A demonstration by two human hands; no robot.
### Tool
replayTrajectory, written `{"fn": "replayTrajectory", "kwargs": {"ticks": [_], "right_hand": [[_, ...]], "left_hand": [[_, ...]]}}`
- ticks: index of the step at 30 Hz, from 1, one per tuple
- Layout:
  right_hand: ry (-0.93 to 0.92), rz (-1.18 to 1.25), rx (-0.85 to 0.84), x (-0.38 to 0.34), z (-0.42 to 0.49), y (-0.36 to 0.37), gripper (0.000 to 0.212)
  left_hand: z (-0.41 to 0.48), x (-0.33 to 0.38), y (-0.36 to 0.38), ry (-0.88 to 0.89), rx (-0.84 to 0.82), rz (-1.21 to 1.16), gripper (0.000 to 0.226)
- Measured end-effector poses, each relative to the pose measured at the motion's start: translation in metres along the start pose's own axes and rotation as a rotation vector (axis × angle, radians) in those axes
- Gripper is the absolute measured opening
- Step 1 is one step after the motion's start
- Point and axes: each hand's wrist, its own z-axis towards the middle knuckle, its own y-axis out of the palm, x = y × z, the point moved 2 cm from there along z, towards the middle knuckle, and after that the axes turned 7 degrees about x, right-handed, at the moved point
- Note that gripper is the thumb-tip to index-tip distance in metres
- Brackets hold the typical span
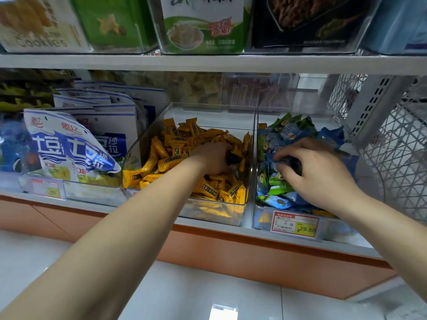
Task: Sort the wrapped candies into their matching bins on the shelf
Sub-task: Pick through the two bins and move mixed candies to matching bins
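Observation:
Two clear plastic bins stand side by side on the lower shelf. The left bin [208, 107] is full of yellow wrapped candies [175, 139]. The right bin [257, 204] holds blue and green wrapped candies [288, 128]. My left hand [213, 159] reaches deep into the yellow candies, fingers curled around a dark-wrapped piece [233, 158]. My right hand [316, 167] lies over the blue and green pile, its fingertips pinching a dark blue candy [288, 163]. Much of each held piece is hidden by fingers.
Blue-and-white snack bags [69, 144] fill the bin to the left. A red-and-yellow price tag [295, 224] hangs on the right bin's front. A white wire rack [392, 146] stands at the right. An upper shelf [208, 62] carries boxed snacks. Pale tiled floor lies below.

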Motion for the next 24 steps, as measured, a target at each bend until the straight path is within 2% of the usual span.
{"fn": "replayTrajectory", "kwargs": {"ticks": [7, 9, 12, 14, 20, 24], "right_hand": [[-0.002, 0.012, -0.008, 0.001, -0.001, 0.001, 0.02], [-0.002, 0.017, -0.012, 0.0, -0.001, 0.002, 0.021], [-0.002, 0.018, -0.011, -0.001, 0.0, 0.002, 0.021], [0.003, 0.018, -0.01, -0.002, 0.0, 0.001, 0.021], [0.002, 0.02, -0.014, -0.001, 0.0, 0.001, 0.021], [0.004, 0.018, -0.03, -0.001, 0.0, -0.002, 0.019]], "left_hand": [[0.004, -0.002, 0.003, -0.033, 0.085, 0.009, 0.074], [0.005, 0.0, 0.002, -0.067, 0.113, -0.018, 0.061], [0.007, 0.001, -0.001, -0.108, 0.186, -0.114, 0.029], [0.006, 0.001, -0.002, -0.121, 0.207, -0.148, 0.018], [0.001, 0.0, -0.003, -0.048, 0.198, -0.167, 0.014], [-0.011, 0.0, -0.021, 0.0, 0.317, -0.273, 0.005]]}}
